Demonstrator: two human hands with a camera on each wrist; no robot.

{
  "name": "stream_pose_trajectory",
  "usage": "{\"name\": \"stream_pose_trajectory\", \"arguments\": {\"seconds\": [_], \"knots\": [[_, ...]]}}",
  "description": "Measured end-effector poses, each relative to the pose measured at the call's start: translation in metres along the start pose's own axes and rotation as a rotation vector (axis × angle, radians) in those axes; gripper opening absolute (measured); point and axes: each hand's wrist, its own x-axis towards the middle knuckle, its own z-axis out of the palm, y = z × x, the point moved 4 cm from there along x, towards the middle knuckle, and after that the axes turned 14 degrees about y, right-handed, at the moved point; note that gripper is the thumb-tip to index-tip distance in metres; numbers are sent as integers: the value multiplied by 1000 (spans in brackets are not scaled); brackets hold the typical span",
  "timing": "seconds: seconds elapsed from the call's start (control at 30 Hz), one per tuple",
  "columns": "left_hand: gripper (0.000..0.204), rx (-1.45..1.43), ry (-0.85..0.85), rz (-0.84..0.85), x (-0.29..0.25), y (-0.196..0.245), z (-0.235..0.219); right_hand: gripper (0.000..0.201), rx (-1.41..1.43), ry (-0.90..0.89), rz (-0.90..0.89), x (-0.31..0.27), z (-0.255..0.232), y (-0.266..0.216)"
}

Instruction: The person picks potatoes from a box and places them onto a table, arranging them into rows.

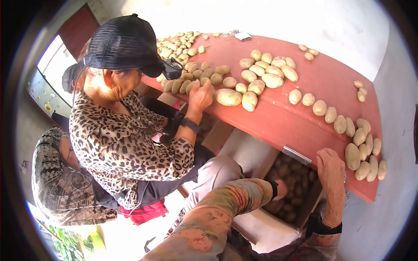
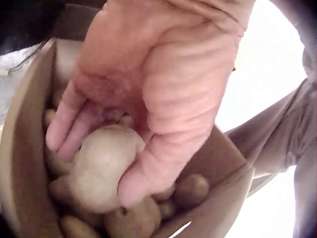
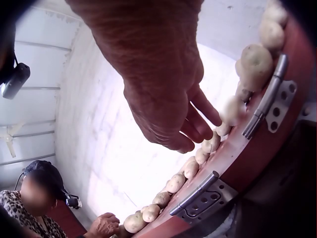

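Note:
My left hand (image 1: 281, 189) reaches down into a cardboard box (image 1: 271, 222) of potatoes below the table. In the left wrist view, the thumb and curled fingers of that hand (image 2: 158, 94) grip a pale potato (image 2: 104, 166) above other potatoes (image 2: 132, 218). At the table's front edge is my right hand (image 1: 331, 167), its fingers loosely bent and holding nothing. Beside it on the tabletop, a potato (image 1: 352, 156) stands at the near end of a cluster. The right wrist view shows the right hand (image 3: 163, 104) close to the row of potatoes (image 3: 190, 167).
The red table (image 1: 274, 115) carries several groups of potatoes, with a pile of small ones (image 1: 176, 45) at the far left. Metal hinges (image 1: 297, 155) sit along its front edge. A person in a black cap (image 1: 124, 43) sits at my left, one hand (image 1: 201, 95) at the potatoes.

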Motion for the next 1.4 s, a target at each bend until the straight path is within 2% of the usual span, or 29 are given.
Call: {"name": "stream_pose_trajectory", "arguments": {"seconds": [0.13,0.2,0.27,0.33,0.4,0.43,0.5,0.57,0.63,0.7,0.73,0.8,0.83,0.9,0.97,1.03,1.07,1.17,1.23,1.3,1.4], "knots": [[29,45,-44,97,-66,30,-75,11,-7,-65,24,-1,2,1],[28,-137,7,247,-101,39,-109,10,3,-99,50,1,2,0],[33,-223,-3,197,-135,40,-137,10,11,-87,41,2,4,1],[38,-314,-20,151,-145,29,-148,10,22,-80,38,2,6,1],[41,-615,-136,244,-140,23,-153,10,14,-85,49,2,8,2],[41,-618,-130,242,-137,19,-154,10,15,-85,42,3,8,1],[42,-880,-27,370,-130,16,-164,9,30,-82,96,5,8,2],[43,-924,14,405,-127,8,-167,10,75,-62,110,5,9,6],[40,-1198,204,520,-139,0,-187,12,120,-37,116,8,10,12],[40,-1321,332,451,-150,-14,-200,16,491,-82,377,8,15,22],[40,-1384,393,453,-152,-21,-204,16,498,-80,361,10,14,22],[43,-1542,491,476,-157,-32,-213,21,766,-129,597,10,17,26],[43,-1536,508,472,-160,-34,-215,21,772,-129,581,12,17,24],[49,-1673,693,512,-167,-41,-221,30,879,3,686,14,16,25],[54,-1683,696,492,-169,-41,-221,35,847,37,643,15,14,23],[52,-1840,826,371,-169,-47,-220,41,815,75,601,14,13,19],[48,-1834,901,365,-163,-50,-218,45,843,82,591,13,15,17],[46,-1930,846,324,-152,-56,-214,52,921,68,574,16,5,10],[44,-1940,859,364,-161,-57,-217,55,976,49,569,18,1,10],[40,-2110,876,417,-169,-61,-218,56,1013,38,756,13,8,26],[38,-2100,927,395,-181,-74,-216,55,978,-9,823,7,13,37]]}}
